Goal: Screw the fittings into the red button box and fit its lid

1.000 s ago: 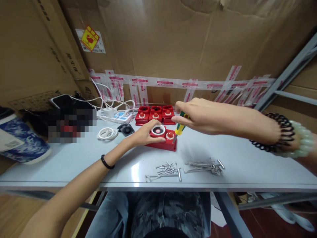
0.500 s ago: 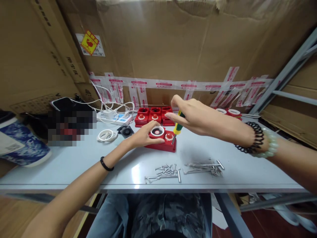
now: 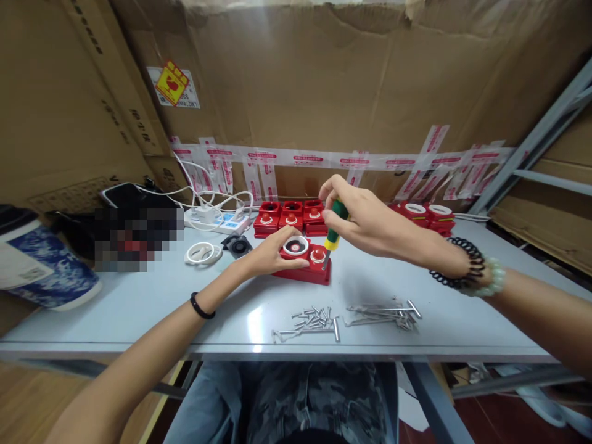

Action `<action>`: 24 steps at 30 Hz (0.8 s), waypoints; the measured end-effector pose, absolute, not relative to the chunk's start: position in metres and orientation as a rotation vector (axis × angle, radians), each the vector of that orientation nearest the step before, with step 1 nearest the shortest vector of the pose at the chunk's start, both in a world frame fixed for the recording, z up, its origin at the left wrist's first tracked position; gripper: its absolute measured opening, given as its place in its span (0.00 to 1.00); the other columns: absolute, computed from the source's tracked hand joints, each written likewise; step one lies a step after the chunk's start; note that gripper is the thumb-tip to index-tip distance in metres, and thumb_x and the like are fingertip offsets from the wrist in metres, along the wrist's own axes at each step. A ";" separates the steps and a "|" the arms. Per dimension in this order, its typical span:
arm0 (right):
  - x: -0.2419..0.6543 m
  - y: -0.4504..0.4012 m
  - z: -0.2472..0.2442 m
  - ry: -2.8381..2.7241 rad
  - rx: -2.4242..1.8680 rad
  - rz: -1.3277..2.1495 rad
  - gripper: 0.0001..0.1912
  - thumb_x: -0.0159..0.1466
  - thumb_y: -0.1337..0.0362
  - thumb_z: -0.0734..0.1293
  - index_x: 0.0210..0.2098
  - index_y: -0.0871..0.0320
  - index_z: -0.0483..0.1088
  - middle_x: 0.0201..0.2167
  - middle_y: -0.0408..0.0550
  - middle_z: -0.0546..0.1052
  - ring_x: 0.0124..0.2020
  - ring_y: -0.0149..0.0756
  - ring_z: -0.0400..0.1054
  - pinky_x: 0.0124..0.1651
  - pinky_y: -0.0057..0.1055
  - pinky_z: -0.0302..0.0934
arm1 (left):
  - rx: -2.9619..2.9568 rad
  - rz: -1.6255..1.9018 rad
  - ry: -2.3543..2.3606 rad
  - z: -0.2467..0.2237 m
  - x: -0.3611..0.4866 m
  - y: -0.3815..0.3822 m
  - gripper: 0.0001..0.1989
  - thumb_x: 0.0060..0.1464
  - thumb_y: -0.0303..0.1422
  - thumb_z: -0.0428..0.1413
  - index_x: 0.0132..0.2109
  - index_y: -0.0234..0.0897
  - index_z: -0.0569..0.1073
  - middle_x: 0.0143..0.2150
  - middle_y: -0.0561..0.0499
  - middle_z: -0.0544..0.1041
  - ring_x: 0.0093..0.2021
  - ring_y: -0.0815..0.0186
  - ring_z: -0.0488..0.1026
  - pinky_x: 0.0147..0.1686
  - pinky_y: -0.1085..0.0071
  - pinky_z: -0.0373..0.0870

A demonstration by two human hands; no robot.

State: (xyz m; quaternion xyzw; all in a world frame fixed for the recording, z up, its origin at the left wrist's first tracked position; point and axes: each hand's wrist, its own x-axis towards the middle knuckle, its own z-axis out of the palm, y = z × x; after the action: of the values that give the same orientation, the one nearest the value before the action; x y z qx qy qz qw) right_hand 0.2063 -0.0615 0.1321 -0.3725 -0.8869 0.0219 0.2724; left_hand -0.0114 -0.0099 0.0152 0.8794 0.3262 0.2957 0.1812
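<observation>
A red box-shaped alarm unit (image 3: 303,274) lies on the table, with a white ring around a black round part and a red dome beside it. My left hand (image 3: 272,251) is closed around its left end, thumb along the front and fingers behind. In my right hand (image 3: 358,213) is a screwdriver (image 3: 332,237) with a green and yellow handle, gripped upright and slightly tilted. Its metal tip meets the unit's right front corner, by the red dome; whether a screw sits there is too small to tell.
Several red units (image 3: 291,217) stand behind, others with white rings (image 3: 428,213) at back right. Loose screws (image 3: 314,317) and T-handled metal pieces (image 3: 383,311) lie in front. White rings (image 3: 202,253), a black speaker-like part (image 3: 237,245), a power strip (image 3: 217,219) and a patterned cup (image 3: 44,265) are leftward.
The fingers of my right hand have curled more around the screwdriver handle, showing more of its green part. My left hand stays on the red unit. The view has shifted slightly.
</observation>
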 end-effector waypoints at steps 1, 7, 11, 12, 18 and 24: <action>0.205 -0.059 0.128 -2.342 -1.050 0.011 0.07 0.63 0.67 0.59 0.41 0.57 0.57 0.32 0.47 0.69 0.29 0.34 0.61 0.34 0.35 0.56 | 2.481 0.838 0.922 0.015 -0.011 -0.010 0.22 0.51 0.46 0.61 0.46 0.38 0.65 0.45 0.49 0.70 0.44 0.61 0.70 0.45 0.65 0.68; 0.207 -0.053 0.127 -2.240 -1.126 0.070 0.14 0.59 0.72 0.61 0.43 0.56 0.55 0.36 0.48 0.68 0.30 0.32 0.60 0.33 0.34 0.57 | 2.462 0.823 0.953 0.016 -0.011 -0.011 0.23 0.51 0.47 0.60 0.47 0.38 0.65 0.44 0.48 0.70 0.42 0.60 0.70 0.43 0.63 0.68; 0.210 -0.060 0.136 -2.325 -1.028 0.311 0.17 0.55 0.74 0.62 0.42 0.56 0.56 0.40 0.49 0.68 0.35 0.34 0.63 0.34 0.32 0.59 | 2.460 0.830 0.928 0.016 -0.011 -0.010 0.22 0.51 0.46 0.61 0.46 0.38 0.65 0.44 0.49 0.70 0.42 0.62 0.70 0.43 0.65 0.68; 0.210 -0.061 0.136 -2.324 -1.029 0.308 0.16 0.55 0.73 0.62 0.41 0.56 0.56 0.38 0.48 0.68 0.35 0.34 0.63 0.35 0.33 0.58 | 2.461 0.833 0.927 0.016 -0.011 -0.010 0.22 0.51 0.46 0.61 0.46 0.38 0.65 0.44 0.49 0.70 0.42 0.62 0.70 0.43 0.65 0.68; 0.203 -0.056 0.119 -2.127 -1.037 0.238 0.08 0.60 0.67 0.61 0.37 0.56 0.55 0.29 0.42 0.67 0.27 0.30 0.60 0.32 0.33 0.56 | 2.457 0.845 0.923 0.017 -0.011 -0.011 0.22 0.51 0.47 0.60 0.46 0.38 0.66 0.43 0.49 0.70 0.42 0.61 0.70 0.43 0.65 0.68; 0.203 -0.054 0.113 -2.058 -0.865 0.492 0.17 0.54 0.71 0.63 0.39 0.54 0.52 0.35 0.42 0.67 0.31 0.30 0.63 0.33 0.31 0.58 | 2.467 0.830 0.935 0.018 -0.011 -0.012 0.22 0.51 0.47 0.60 0.46 0.38 0.66 0.44 0.48 0.71 0.43 0.60 0.71 0.44 0.63 0.69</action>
State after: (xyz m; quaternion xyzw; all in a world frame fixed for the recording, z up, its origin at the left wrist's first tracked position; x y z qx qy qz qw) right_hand 0.2034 -0.0536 0.1133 -0.3441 -0.8191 0.1960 0.4150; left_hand -0.0109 -0.0115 0.0178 0.8763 0.3323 0.2947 0.1869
